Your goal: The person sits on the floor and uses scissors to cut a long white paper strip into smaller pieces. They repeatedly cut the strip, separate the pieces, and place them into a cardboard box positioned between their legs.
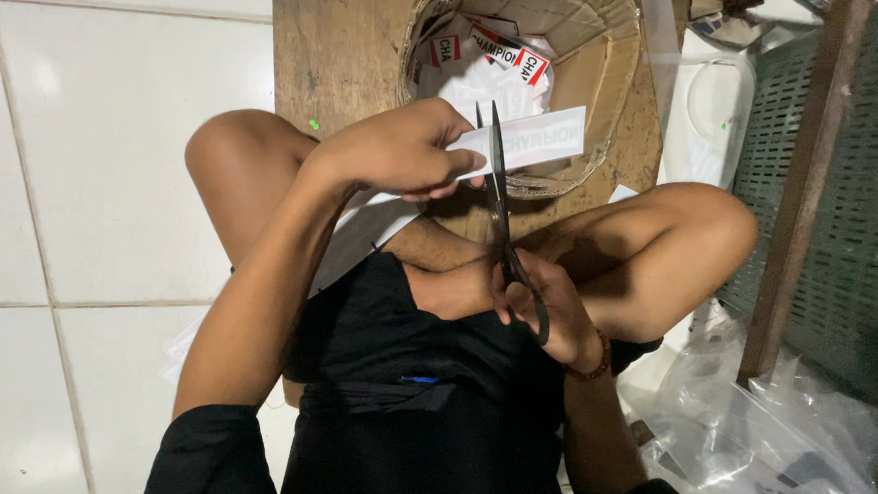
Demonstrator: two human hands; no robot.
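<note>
While white floor tiles (106, 194) fill everything left of the cardboard box (598, 28), the left hand (399, 149) is closed around a long white paper strip (539, 140), pinching it just below the box's open mouth. The strip runs out to the right across the box's near rim. Black scissors (502, 214) stand upright below the box, their blades parted around the strip right beside the left fingers. The right hand (548, 311), further below the box, grips the scissor handles with fingers through the loops; a beaded bracelet (595, 364) circles its wrist. Cut paper pieces (479, 59) lie inside the box. Right of the box stand a rusty metal frame (806, 178) and crumpled clear plastic bags (749, 431).
</note>
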